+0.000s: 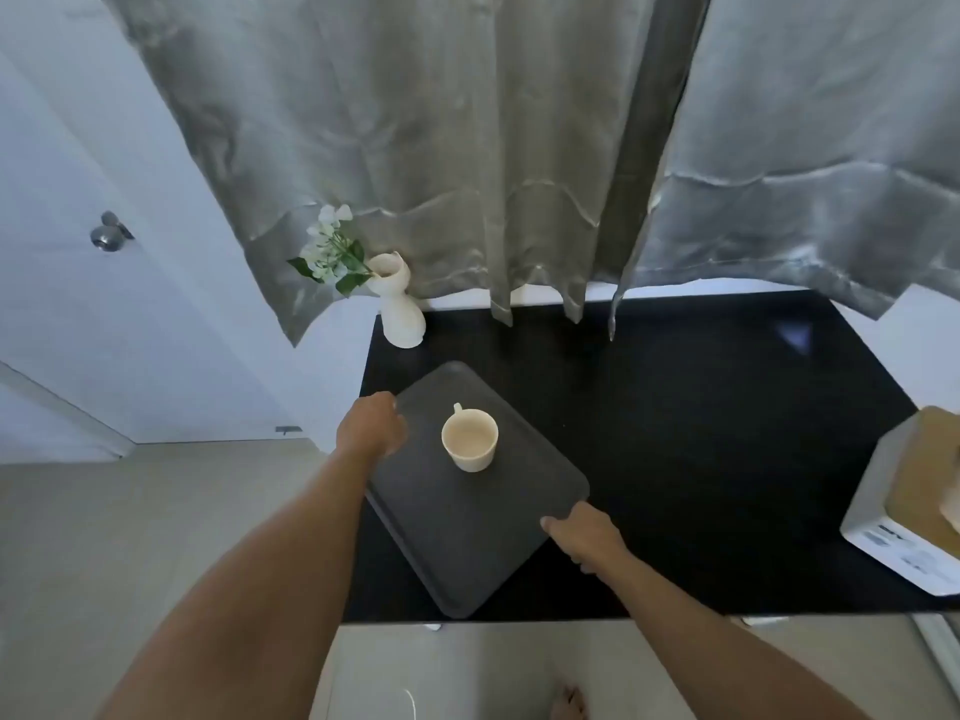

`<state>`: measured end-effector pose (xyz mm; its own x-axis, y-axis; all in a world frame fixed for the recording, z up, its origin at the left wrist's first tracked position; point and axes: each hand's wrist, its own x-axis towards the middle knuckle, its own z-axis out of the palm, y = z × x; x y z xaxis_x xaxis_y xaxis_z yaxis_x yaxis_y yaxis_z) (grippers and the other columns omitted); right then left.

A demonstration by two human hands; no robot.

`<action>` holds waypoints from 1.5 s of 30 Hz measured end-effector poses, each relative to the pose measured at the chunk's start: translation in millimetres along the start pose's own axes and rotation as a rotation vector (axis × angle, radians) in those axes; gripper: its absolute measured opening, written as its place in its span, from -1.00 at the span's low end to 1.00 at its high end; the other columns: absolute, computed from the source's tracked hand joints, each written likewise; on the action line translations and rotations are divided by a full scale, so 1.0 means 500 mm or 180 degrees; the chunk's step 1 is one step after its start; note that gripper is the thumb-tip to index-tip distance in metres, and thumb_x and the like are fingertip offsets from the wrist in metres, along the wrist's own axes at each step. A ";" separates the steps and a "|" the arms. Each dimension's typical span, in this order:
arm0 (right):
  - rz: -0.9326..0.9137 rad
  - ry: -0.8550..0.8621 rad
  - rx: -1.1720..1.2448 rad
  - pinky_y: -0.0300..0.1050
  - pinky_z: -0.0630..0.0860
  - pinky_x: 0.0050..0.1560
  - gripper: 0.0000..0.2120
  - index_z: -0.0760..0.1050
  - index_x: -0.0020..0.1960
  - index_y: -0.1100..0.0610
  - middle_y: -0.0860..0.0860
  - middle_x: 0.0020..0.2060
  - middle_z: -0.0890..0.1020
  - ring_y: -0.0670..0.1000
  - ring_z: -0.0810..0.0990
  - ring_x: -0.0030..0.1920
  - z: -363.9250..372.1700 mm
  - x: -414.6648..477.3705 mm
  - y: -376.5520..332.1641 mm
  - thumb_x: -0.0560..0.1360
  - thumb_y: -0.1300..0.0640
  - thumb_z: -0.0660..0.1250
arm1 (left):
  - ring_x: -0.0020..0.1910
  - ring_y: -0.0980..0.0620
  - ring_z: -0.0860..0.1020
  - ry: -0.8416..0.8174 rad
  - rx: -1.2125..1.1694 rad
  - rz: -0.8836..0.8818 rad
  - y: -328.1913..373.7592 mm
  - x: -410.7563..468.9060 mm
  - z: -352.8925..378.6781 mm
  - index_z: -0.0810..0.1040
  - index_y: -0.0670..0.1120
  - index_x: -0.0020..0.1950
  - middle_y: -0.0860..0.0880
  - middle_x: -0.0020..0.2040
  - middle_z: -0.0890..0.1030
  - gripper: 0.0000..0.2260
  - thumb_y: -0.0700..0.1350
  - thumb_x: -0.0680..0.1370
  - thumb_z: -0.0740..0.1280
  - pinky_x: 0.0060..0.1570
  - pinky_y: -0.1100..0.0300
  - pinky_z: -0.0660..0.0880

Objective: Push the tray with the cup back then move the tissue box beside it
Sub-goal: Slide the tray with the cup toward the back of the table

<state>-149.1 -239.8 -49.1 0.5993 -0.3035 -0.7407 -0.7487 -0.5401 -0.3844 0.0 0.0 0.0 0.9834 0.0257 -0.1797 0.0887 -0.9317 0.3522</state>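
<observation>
Item 1: flat dark-grey rectangular tray with rounded corners (467, 517). It lies skewed on the glossy black tabletop (701, 433), toward the table's left front, its nearest corner close to the front edge. Judged stiff and light; on so slick a surface it should slide easily, so an even push from both sides would keep it from swinging round.

Item 2: small cream ceramic cup with a handle (470, 440). It stands upright on the far half of the tray, unsecured. Judged fragile and free to skid or tip if the tray is jerked.

Item 3: left hand (370, 426). Curled over the tray's left edge, apparently gripping the rim; the fingertips are hidden from view.

Item 4: right hand (584, 535). Closed against the tray's right-hand near edge, thumb along the rim, fingers tucked under or beside it.

Item 5: white cardboard tissue box with a tan top panel (906, 522). It sits at the table's right edge, partly out of frame, well apart from the tray. Judged light and crushable; best taken by its two long sides.

Item 6: white ceramic vase holding white flowers (397, 309). It stands at the back left corner, beyond the tray, before the grey curtain (467, 148). A hazard if the tray is pushed straight toward it.
</observation>
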 end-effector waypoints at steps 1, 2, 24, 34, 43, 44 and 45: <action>0.0060 -0.0082 0.0069 0.03 0.60 0.07 -0.56 0.41 0.24 0.16 0.08 0.00 0.53 0.07 0.59 -0.06 0.006 0.005 0.006 0.52 -0.13 0.27 | 0.14 -0.13 0.59 -0.0048 -0.0027 -0.0091 -0.001 -0.001 0.001 0.53 -0.15 0.26 -0.15 0.19 0.61 -0.74 -0.13 0.59 0.27 0.09 0.12 0.50; 0.0141 -0.0139 0.0153 0.04 0.60 0.09 -0.55 0.40 0.26 0.17 0.10 0.03 0.54 0.09 0.60 -0.02 0.009 0.010 0.007 0.52 -0.11 0.27 | 0.15 -0.14 0.59 -0.0030 -0.0084 -0.0156 -0.007 0.003 0.005 0.53 -0.15 0.26 -0.15 0.19 0.60 -0.74 -0.14 0.58 0.27 0.06 0.14 0.47; 0.0887 0.0060 0.2126 0.02 0.66 -0.16 -0.44 0.18 0.24 0.06 0.15 0.09 0.48 0.12 0.58 -0.03 0.090 0.060 -0.043 0.42 0.39 0.40 | 0.16 -0.16 0.55 -0.0680 -0.0108 -0.0003 -0.108 0.228 0.059 0.53 -0.15 0.21 -0.17 0.19 0.57 -0.77 -0.14 0.57 0.26 0.06 0.07 0.45; 0.1022 0.0072 0.2254 -0.03 0.65 -0.19 -0.61 0.40 0.10 0.16 0.13 0.07 0.51 0.11 0.57 0.01 0.118 0.071 -0.039 0.38 0.47 0.39 | 0.27 -0.22 0.49 -0.0857 -0.0057 0.0161 -0.133 0.290 0.087 0.53 -0.14 0.29 -0.19 0.30 0.50 -0.68 -0.25 0.55 0.24 0.21 -0.05 0.47; 0.0855 0.0295 0.2290 -0.05 0.67 -0.19 -0.60 0.33 0.00 0.07 0.08 0.01 0.51 0.07 0.58 -0.04 0.143 0.082 -0.023 0.38 0.48 0.36 | 0.14 -0.19 0.56 -0.0917 -0.0223 0.0399 -0.121 0.306 0.105 0.60 -0.10 0.21 -0.17 0.16 0.61 -0.61 -0.38 0.45 0.25 0.00 0.06 0.48; 0.0834 0.0328 0.2303 -0.04 0.67 -0.19 -0.60 0.33 -0.03 0.05 0.09 0.00 0.52 0.07 0.59 -0.05 0.142 0.083 -0.020 0.38 0.48 0.36 | 0.13 -0.19 0.56 -0.0944 -0.0227 0.0399 -0.120 0.307 0.104 0.60 -0.09 0.20 -0.16 0.16 0.61 -0.62 -0.38 0.45 0.25 -0.01 0.07 0.48; 0.0804 0.0366 0.2310 -0.05 0.67 -0.21 -0.60 0.33 -0.05 0.05 0.09 -0.01 0.53 0.07 0.59 -0.05 0.140 0.085 -0.018 0.38 0.48 0.35 | 0.13 -0.18 0.56 -0.0974 -0.0230 0.0398 -0.121 0.308 0.104 0.60 -0.09 0.20 -0.16 0.16 0.61 -0.62 -0.37 0.46 0.25 -0.02 0.08 0.47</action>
<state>-136.6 -193.0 -115.4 0.3818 -0.4499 -0.8074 -0.8409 0.1936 -0.5055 137.9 41.7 -96.8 0.8952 -0.2074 -0.3944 -0.0080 -0.8924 0.4512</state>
